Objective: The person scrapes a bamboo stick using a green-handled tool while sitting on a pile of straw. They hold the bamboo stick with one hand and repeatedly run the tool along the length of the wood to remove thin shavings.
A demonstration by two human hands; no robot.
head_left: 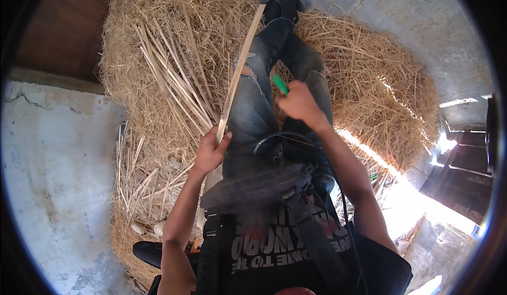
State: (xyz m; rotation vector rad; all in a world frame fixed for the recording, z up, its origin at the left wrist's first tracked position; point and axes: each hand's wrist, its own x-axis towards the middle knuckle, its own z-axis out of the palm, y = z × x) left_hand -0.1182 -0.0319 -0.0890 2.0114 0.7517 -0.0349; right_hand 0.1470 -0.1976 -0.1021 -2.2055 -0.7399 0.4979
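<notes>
My left hand (211,151) is closed around the lower end of a long, flat, pale bamboo strip (242,65). The strip slants up and away along the outer side of my left leg, its far end near my feet. Over my thighs, my right hand (300,104) is closed on a short green tool (280,84), slightly blurred. Only its green part sticks out past the fingers; no blade can be made out. The green tool and the strip are apart. Left of the strip, a loose bundle of similar thin strips (177,78) lies on the straw.
Straw (364,78) is heaped on both sides of my outstretched legs (248,99) in jeans. Shorter strips and scraps (142,184) lie at the left. A pale plastered wall (58,184) stands at the left, and dark wooden slats (467,173) at the right beside bright sunlight.
</notes>
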